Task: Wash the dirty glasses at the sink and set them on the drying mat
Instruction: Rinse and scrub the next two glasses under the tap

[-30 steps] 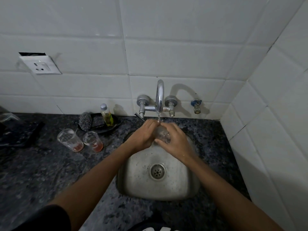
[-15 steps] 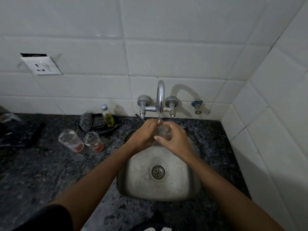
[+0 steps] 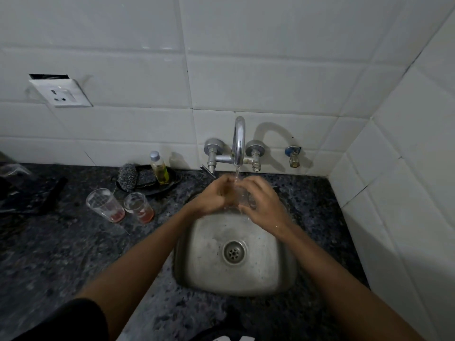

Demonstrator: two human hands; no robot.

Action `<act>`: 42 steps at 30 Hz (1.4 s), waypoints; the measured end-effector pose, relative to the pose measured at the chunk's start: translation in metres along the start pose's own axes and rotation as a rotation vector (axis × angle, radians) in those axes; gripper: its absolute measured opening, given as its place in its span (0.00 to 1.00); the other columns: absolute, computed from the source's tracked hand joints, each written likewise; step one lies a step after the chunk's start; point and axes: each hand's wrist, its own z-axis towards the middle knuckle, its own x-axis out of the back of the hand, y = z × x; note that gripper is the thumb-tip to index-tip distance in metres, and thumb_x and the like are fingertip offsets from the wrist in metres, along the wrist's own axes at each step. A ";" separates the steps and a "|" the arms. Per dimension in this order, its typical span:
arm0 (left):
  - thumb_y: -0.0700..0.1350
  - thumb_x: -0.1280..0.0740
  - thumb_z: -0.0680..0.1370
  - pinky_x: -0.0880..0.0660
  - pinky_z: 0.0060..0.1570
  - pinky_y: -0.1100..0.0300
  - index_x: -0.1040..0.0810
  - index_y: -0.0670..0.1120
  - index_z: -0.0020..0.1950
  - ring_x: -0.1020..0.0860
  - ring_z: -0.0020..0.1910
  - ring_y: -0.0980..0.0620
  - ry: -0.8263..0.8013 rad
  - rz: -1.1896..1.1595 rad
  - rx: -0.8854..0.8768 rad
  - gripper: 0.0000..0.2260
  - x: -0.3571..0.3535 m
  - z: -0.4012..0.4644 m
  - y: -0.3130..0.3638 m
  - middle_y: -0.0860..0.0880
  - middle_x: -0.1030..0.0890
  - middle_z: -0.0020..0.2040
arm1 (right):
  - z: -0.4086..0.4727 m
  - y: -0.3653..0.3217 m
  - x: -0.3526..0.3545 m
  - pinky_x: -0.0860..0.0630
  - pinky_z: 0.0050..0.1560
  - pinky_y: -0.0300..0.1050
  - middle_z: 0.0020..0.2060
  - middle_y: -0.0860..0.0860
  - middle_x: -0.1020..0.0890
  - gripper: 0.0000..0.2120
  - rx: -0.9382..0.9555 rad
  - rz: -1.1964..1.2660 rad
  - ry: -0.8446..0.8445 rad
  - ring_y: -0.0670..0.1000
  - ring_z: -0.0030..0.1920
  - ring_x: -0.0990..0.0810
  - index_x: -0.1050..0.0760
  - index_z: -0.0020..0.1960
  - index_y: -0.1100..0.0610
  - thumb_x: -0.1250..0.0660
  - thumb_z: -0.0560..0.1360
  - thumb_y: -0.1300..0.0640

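Observation:
Over the steel sink (image 3: 280,271), both my hands hold a clear glass (image 3: 243,196) under the running tap (image 3: 239,141). My left hand (image 3: 216,195) curls against the glass from the left; my right hand (image 3: 262,201) wraps round it from the right. Most of that glass is hidden by my fingers. Two dirty glasses with reddish dregs stand on the counter to the left: a larger one (image 3: 104,205) and a smaller one (image 3: 139,207). A dark mat (image 3: 32,193) lies at the far left of the counter.
A black dish (image 3: 170,187) behind the glasses holds a steel scrubber (image 3: 127,177) and a small bottle of yellow liquid (image 3: 159,168). A wall socket (image 3: 61,93) is on the tiles at the upper left. A tiled side wall closes the right.
My hands have shifted slightly around the glass under the stream, the right hand turning a little over it. The glasses on the counter have not moved.

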 end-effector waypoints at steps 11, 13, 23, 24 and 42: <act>0.49 0.40 0.84 0.18 0.50 0.51 0.20 0.39 0.69 0.17 0.56 0.46 0.095 -0.679 0.287 0.19 -0.025 0.006 -0.010 0.42 0.16 0.59 | -0.004 0.005 -0.004 0.32 0.76 0.57 0.74 0.59 0.26 0.26 0.367 -0.354 0.000 0.58 0.78 0.32 0.27 0.75 0.62 0.26 0.78 0.64; 0.49 0.41 0.82 0.20 0.50 0.50 0.22 0.37 0.67 0.19 0.54 0.44 0.099 -0.753 0.266 0.21 -0.029 0.008 -0.017 0.39 0.19 0.58 | -0.011 0.002 -0.005 0.30 0.74 0.58 0.73 0.59 0.24 0.23 0.392 -0.387 0.050 0.58 0.77 0.30 0.26 0.73 0.63 0.27 0.80 0.62; 0.45 0.45 0.81 0.25 0.46 0.53 0.18 0.41 0.47 0.20 0.43 0.47 0.260 -1.008 0.224 0.16 -0.037 0.016 -0.017 0.44 0.19 0.45 | 0.010 -0.015 0.001 0.27 0.58 0.51 0.54 0.51 0.16 0.10 0.045 -0.274 -0.125 0.51 0.57 0.19 0.22 0.60 0.56 0.32 0.82 0.52; 0.46 0.44 0.82 0.24 0.43 0.54 0.17 0.42 0.46 0.20 0.41 0.48 0.237 -0.955 0.250 0.17 -0.034 0.018 -0.018 0.44 0.19 0.44 | 0.017 -0.014 0.004 0.23 0.56 0.50 0.52 0.51 0.16 0.08 0.056 -0.275 -0.248 0.52 0.54 0.18 0.21 0.58 0.55 0.32 0.82 0.53; 0.48 0.42 0.85 0.17 0.41 0.54 0.19 0.37 0.55 0.16 0.41 0.48 0.264 -0.912 0.472 0.17 -0.022 0.035 -0.022 0.42 0.15 0.45 | 0.079 -0.020 0.011 0.19 0.50 0.50 0.44 0.49 0.19 0.06 0.289 -0.588 -0.792 0.48 0.42 0.21 0.19 0.50 0.54 0.33 0.81 0.53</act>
